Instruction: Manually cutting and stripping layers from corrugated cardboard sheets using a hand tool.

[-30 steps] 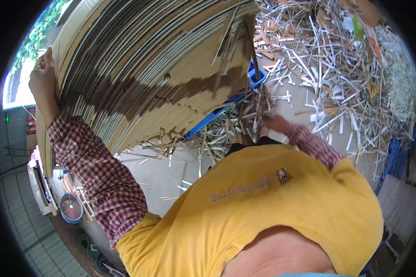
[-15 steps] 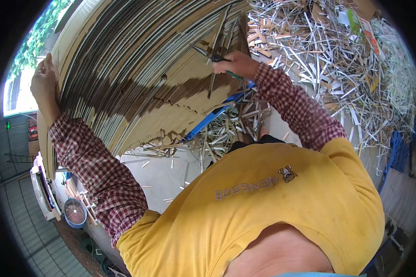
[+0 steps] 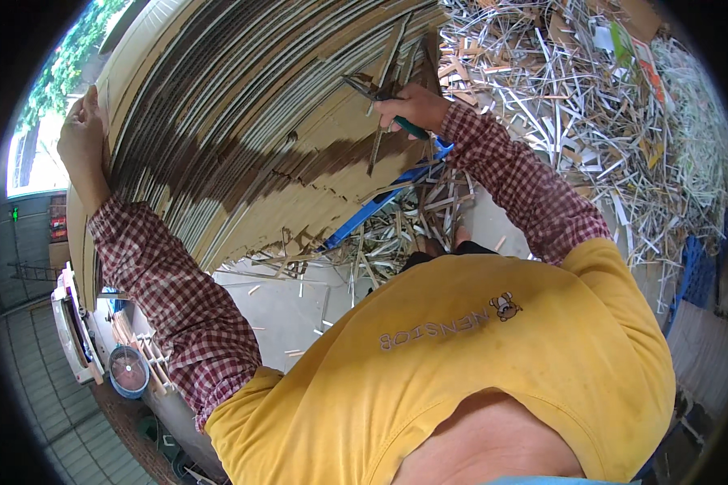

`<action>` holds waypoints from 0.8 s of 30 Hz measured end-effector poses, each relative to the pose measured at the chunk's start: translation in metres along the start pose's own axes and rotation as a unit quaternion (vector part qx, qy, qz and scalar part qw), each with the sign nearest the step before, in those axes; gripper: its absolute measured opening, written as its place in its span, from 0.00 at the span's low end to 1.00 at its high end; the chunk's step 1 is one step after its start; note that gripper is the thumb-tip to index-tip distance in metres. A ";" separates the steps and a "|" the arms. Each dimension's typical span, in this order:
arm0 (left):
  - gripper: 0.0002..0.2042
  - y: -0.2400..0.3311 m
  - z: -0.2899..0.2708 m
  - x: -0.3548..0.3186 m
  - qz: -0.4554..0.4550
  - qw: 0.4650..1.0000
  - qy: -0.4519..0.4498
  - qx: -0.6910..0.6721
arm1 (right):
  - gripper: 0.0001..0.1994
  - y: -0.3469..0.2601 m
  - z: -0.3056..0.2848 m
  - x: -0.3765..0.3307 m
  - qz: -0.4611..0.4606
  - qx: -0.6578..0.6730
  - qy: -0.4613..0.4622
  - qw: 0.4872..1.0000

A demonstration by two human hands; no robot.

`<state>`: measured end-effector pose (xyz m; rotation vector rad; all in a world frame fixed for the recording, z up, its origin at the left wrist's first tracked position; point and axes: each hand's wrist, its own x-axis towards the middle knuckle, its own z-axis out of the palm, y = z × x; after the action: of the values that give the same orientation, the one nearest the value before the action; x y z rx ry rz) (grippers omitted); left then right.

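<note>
A tall stack of cardboard sheets [image 3: 243, 145] fans out in front of me, its layered edges brown and white, with a dark shadow across it. At its far left edge, my left hand [image 3: 85, 139] is closed around the outermost sheet, with the fingertips partly hidden. My right hand [image 3: 416, 109] grips a pair of pliers [image 3: 412, 128] with green handles and dark metal jaws. The jaws point left, just above the right part of the stack. Beside them, loose narrow cardboard strips [image 3: 374, 149] stick out from the stack.
A blue bar [image 3: 372, 212] runs under the stack's near right edge. Heaps of cut cardboard strips [image 3: 542, 105] cover the floor at the right, and more scraps [image 3: 429, 214] lie near my feet. A round fan [image 3: 129, 371] stands at the lower left.
My right hand has turned the pliers slightly, so more of the green handle shows and the jaws have shifted a little to the right. My left hand stays at the stack's edge.
</note>
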<state>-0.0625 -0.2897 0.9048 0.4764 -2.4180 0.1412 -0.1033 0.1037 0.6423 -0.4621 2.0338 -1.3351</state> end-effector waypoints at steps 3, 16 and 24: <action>0.25 -0.001 0.000 0.000 0.006 1.000 0.000 0.000 | 0.24 0.002 0.008 0.002 -0.020 0.017 0.020 0.999; 0.24 0.004 -0.003 -0.004 -0.004 1.000 0.000 -0.001 | 0.22 0.020 0.017 0.021 -0.029 0.067 0.047 0.996; 0.22 0.007 -0.004 -0.006 -0.006 1.000 -0.003 -0.005 | 0.19 0.052 0.023 -0.078 -0.017 0.036 0.109 0.993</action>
<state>-0.0582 -0.2800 0.9045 0.4886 -2.4205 0.1219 -0.0283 0.1571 0.6141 -0.3326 2.1533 -1.5318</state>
